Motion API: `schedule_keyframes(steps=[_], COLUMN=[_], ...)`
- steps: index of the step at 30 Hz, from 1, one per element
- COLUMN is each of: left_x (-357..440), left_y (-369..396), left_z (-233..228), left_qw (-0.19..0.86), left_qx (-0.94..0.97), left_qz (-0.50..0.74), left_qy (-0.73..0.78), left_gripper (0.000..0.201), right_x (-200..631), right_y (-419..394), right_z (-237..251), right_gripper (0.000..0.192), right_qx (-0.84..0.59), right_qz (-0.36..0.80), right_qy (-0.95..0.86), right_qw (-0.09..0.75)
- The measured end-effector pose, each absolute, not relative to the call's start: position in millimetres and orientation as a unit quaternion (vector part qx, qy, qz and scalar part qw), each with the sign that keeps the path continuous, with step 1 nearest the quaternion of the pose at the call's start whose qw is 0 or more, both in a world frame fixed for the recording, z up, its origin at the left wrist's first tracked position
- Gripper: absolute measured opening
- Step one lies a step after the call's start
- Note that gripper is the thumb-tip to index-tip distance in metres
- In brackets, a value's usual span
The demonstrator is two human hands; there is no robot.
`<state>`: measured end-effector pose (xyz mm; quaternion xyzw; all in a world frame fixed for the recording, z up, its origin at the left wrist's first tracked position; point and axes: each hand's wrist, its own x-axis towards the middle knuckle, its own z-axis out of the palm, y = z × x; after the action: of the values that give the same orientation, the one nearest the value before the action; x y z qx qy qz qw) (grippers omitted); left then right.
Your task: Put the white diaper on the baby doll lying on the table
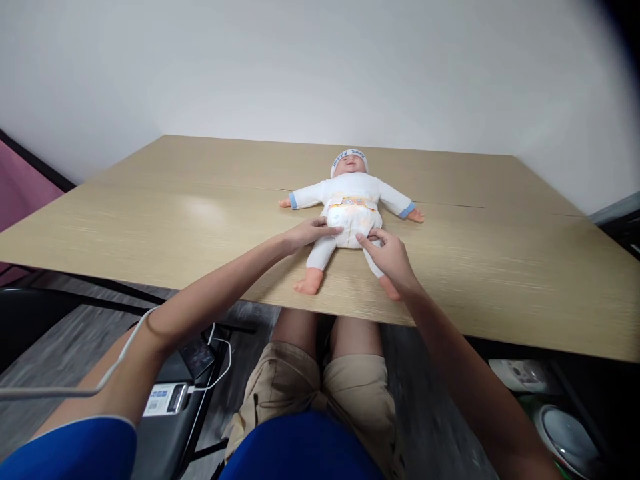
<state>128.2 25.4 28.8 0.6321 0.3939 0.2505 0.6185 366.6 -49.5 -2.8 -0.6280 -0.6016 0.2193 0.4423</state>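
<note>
Doll: a baby doll lies on its back near the middle of the table, head toward the far wall, arms flung out to both sides, legs pointing toward the person.
Doll's clothing: a white suit with blue cuffs, a white cap with blue lettering too small to read, and a diaper with an orange-yellow print around the hips.
Left hand: the left hand lies flat against the diaper's side by the doll's hip, fingers stretched out and close together, resting on the cloth rather than gripping it.
Right hand: the right hand touches the other lower edge of the diaper, forefinger and thumb brought together at the cloth; whether they actually pinch a fold cannot be told.
Doll's feet: one bare foot lies near the table's front edge; the other is partly hidden behind the right hand.
Table: a pale wooden table with a seam running across it.
Person: seated, knees in tan shorts under the table edge, blue sleeves at the bottom.
Beside the left arm: a white cable runs across the forearm, and a small device lies on a dark seat below.
</note>
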Motion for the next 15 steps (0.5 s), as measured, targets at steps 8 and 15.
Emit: schedule_keyframes(steps=[8, 15], left_x=[124.2, 122.8], left_y=[23.5, 23.0], left_z=[31.4, 22.5], left_qw=[0.57, 0.594], left_qx=[0.663, 0.638], left_qz=[0.27, 0.303], left_qy=[0.403, 0.385], left_gripper=[0.053, 0.054], right_x=[362.7, 374.6], right_y=[-59.7, -61.1], right_z=[-2.7, -5.7], right_gripper=[0.045, 0.04], right_qx=[-0.634, -0.63], right_qz=[0.107, 0.135], right_qy=[-0.601, -0.622], right_qw=[0.473, 0.444])
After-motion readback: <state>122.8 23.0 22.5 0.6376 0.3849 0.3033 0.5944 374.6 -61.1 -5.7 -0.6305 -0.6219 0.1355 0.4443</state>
